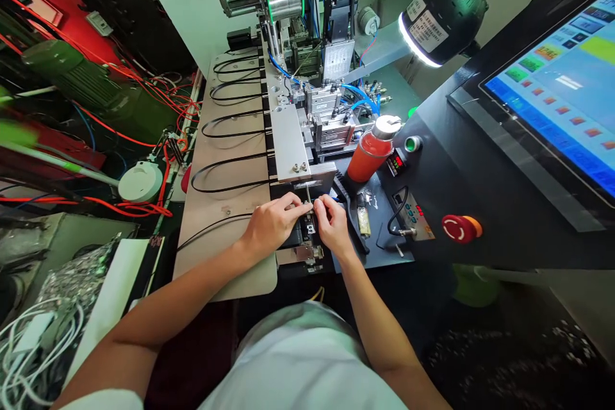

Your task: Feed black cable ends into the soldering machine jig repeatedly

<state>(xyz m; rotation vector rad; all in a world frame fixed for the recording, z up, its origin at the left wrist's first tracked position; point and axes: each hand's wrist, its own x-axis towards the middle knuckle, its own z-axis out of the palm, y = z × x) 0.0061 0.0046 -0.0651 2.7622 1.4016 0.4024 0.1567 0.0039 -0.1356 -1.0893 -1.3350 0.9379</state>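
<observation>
Left hand and right hand, fingertips curled close, grip unclear; black cable probably light, springy, best held near its end.

From view centre: 3–4 o'clock, red push button bears white curved arrows | 1–2 o'clock, black lamp, white labels with barcodes, print unreadable | 2–3 o'clock, screen, lettering blurred | near 3 o'clock, two controllers, lit red digits too small | words, numbers: none legible
</observation>
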